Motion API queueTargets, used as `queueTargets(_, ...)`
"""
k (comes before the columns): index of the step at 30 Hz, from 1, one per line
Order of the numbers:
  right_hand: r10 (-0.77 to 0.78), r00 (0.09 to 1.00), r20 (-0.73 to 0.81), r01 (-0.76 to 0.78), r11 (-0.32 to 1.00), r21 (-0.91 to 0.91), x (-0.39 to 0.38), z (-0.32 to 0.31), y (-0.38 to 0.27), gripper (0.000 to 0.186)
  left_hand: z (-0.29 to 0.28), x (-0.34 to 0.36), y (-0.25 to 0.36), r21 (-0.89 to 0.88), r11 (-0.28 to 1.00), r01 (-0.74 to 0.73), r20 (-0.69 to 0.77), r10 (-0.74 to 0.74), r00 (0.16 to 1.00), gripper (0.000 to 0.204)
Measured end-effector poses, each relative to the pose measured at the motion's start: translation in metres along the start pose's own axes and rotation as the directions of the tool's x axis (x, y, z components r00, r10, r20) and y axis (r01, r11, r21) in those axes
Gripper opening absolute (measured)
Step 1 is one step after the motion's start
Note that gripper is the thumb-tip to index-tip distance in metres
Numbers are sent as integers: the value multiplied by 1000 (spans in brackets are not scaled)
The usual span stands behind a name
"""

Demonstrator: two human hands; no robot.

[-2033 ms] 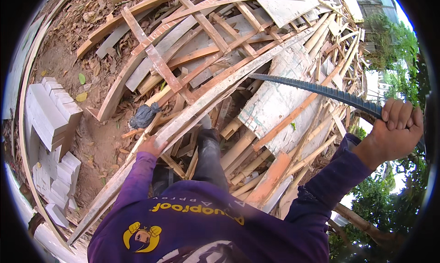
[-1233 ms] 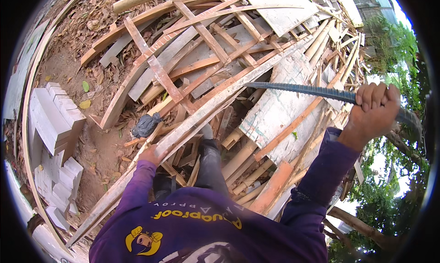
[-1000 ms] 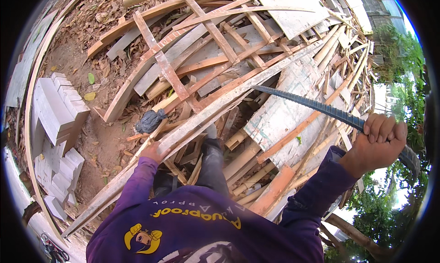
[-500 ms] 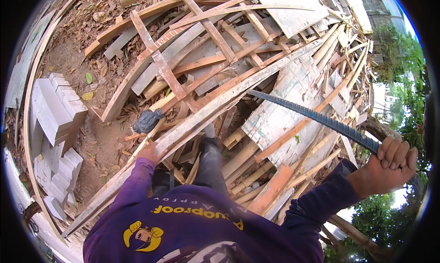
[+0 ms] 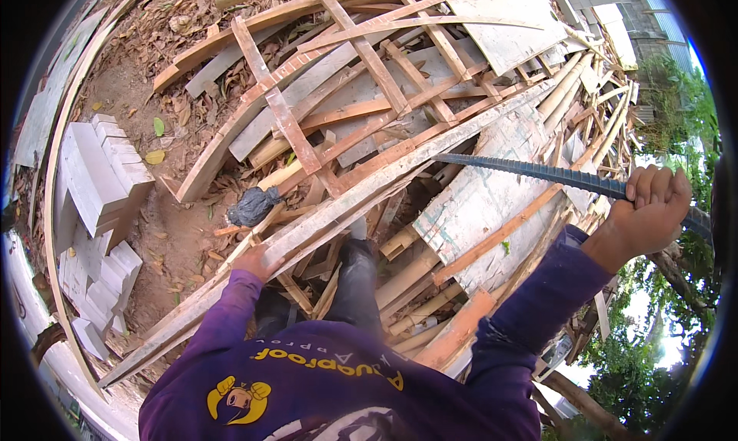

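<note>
In my right hand, raised at the right, a dark ribbed steel bar is gripped near its outer end. The bar reaches leftward over the lumber, and its far tip meets the edge of a long pale wooden beam. Whether the tip sits under or against that edge, I cannot tell. My left hand is wrapped over the same beam, lower down, in front of my legs. A thinner strip runs along the beam's near side. The undersides of the left fingers are hidden.
Crossed reddish battens lie beyond the beam. A peeling white board and bamboo poles lie on its near right side. Grey blocks are stacked at the left, and a black plastic bag lies on the dirt.
My right hand has risen, and the bar is now closer to level, with its outer end showing past the hand. The left hand keeps its grip; the view has shifted slightly.
</note>
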State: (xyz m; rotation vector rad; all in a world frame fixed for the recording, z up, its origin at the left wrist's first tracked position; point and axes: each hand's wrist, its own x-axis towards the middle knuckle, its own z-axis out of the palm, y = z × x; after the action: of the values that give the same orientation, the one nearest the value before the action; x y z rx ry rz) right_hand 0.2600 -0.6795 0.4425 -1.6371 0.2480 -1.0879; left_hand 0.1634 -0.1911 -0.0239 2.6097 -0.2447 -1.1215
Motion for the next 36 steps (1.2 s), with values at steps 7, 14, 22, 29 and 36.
queueTargets(7,8,997,-71,-11,999,-47,21,20,56,22,24,-5,-19,-66,995,73,55,-70,996,80)
queueTargets(14,31,956,292,74,937,-342,21,149,188,49,15,-30,-12,-144,989,-34,35,40,999,79)
queueTargets(22,-203,943,265,298,867,-398,-46,197,116,37,-11,-13,-25,-158,985,-63,-19,61,998,84)
queueTargets(29,-13,999,-52,10,999,-44,-50,100,19,33,27,14,-36,-132,989,-67,18,69,997,92)
queueTargets(36,-76,986,-150,82,996,39,-86,-44,-16,40,15,11,-34,-5,995,-97,-68,97,993,84)
